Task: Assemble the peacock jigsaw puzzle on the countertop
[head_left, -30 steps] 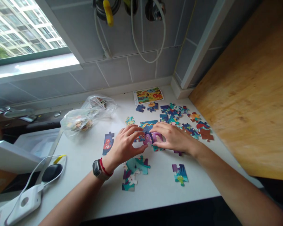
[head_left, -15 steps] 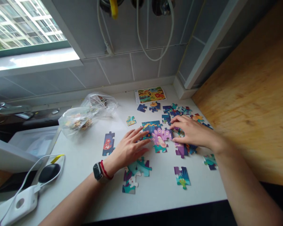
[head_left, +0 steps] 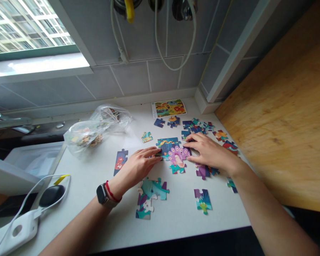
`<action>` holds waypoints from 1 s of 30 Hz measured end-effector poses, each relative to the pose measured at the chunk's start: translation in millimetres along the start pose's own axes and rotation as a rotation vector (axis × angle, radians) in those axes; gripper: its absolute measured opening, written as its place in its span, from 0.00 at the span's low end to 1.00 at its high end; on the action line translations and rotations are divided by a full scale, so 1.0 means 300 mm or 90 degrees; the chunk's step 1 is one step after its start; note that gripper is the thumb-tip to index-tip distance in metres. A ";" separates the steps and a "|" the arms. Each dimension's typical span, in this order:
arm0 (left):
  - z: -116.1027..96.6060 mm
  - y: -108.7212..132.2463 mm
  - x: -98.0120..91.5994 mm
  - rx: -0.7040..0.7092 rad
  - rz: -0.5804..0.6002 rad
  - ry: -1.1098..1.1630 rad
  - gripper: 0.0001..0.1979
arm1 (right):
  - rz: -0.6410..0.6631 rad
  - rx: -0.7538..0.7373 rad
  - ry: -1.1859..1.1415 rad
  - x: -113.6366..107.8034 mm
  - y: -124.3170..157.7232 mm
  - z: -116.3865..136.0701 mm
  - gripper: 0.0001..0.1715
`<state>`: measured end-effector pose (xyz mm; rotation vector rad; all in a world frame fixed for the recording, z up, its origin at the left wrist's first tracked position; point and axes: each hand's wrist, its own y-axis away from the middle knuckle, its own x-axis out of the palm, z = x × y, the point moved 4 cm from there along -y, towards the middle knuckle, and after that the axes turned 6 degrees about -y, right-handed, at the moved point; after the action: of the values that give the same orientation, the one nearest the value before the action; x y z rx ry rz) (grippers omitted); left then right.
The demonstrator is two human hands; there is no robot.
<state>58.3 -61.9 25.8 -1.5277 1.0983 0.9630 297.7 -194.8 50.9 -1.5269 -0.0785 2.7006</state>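
Observation:
My left hand (head_left: pixel 140 165), wearing a watch and a red cord, lies with outstretched fingers against the left side of a joined puzzle section (head_left: pixel 177 156). This section shows a pink peacock and a dark blue scene. At its right edge my right hand (head_left: pixel 209 151) has thumb and fingers around a dark puzzle piece (head_left: pixel 194 152), mostly hidden beneath the hand. Below my left hand is another joined section with a light blue animal (head_left: pixel 154 188). A red-figured piece (head_left: pixel 120 161) sits left of my left hand; a purple piece (head_left: pixel 202 171) lies below my right.
Loose pieces (head_left: pixel 197 124) are grouped behind my right hand, and a single piece (head_left: pixel 202 201) lies near the front edge. A picture card (head_left: pixel 169 107) rests by the wall. Clear plastic bags (head_left: pixel 96 129) and a white power strip (head_left: pixel 18 229) are at left; a wooden panel (head_left: pixel 282 124) bounds the right.
My right hand has moved left, up to the peacock section's right edge. My left hand has drawn back slightly to the left, with its fingers closer together.

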 end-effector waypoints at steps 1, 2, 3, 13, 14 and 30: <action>0.001 0.000 -0.005 0.001 0.001 -0.002 0.14 | 0.000 -0.001 0.000 0.002 -0.001 -0.001 0.18; 0.003 0.000 -0.010 0.000 0.003 -0.003 0.14 | 0.001 -0.002 -0.001 0.004 -0.002 -0.003 0.19; 0.006 0.000 -0.015 -0.003 0.006 -0.003 0.13 | 0.001 -0.003 -0.001 0.005 -0.003 -0.005 0.20; 0.012 0.004 -0.029 -0.010 0.020 0.008 0.13 | 0.008 0.000 0.003 0.022 -0.017 0.009 0.16; 0.012 0.004 -0.028 -0.011 0.019 0.008 0.13 | 0.002 0.004 0.001 0.022 -0.019 0.010 0.16; 0.021 0.009 -0.012 -0.024 -0.035 0.050 0.14 | 0.029 0.036 0.071 0.025 -0.016 0.051 0.13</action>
<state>54.4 -55.4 27.4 -1.6298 1.0928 0.8987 280.8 -190.0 52.7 -1.6775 0.0368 2.6207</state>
